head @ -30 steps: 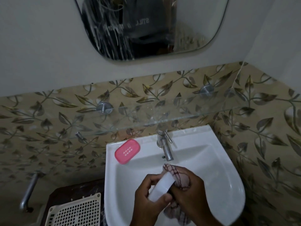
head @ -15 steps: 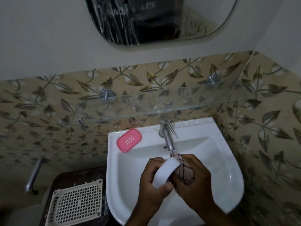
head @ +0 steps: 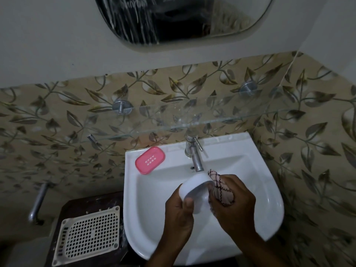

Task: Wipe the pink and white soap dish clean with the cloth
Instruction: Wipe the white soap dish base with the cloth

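White tray (head: 194, 186) tilted further since earlier, cavity toward cloth (head: 221, 189). Left hand (head: 180, 212) grips it over basin (head: 154, 189); right hand (head: 234, 205) clutches cloth inside. Pink insert (head: 150, 160) parked on rim, freeing tray.

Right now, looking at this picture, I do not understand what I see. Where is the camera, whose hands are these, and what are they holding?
There is no machine here. A person wears one wide-angle camera on the head, so you look forward and down at the person's own two bare hands over a white washbasin.

The left hand grips the white part of the soap dish, tilted above the bowl. The right hand holds a checked cloth against it, to wipe it.

The pink part of the soap dish lies apart on the basin's back left corner, with small slots in it. The metal tap stands at the back middle; I see no water running. Above are a glass shelf and a mirror. A white plastic grid lies lower left, beside the basin.
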`<move>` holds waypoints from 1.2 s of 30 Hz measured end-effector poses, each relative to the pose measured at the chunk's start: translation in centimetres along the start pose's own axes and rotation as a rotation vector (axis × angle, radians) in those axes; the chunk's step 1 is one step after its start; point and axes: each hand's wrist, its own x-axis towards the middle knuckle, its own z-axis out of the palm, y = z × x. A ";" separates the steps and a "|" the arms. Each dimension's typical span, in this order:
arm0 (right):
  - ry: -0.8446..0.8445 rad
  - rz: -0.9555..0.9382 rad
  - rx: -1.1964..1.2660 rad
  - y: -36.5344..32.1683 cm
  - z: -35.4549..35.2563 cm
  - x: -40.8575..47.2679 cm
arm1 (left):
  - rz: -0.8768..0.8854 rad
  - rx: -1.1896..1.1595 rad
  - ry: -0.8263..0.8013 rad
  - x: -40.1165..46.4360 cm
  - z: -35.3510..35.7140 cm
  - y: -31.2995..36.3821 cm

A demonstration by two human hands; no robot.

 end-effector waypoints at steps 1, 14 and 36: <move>0.015 0.005 -0.031 0.2 0.0 0.2 | 0.005 0.009 0.018 0.0 0.0 0.0; -0.167 0.200 0.063 -0.1 0.5 -1.5 | -0.126 -0.131 0.231 -0.5 0.4 -0.2; -0.038 0.576 0.468 -1.4 1.6 -4.5 | -0.353 -0.731 0.427 0.6 2.1 1.6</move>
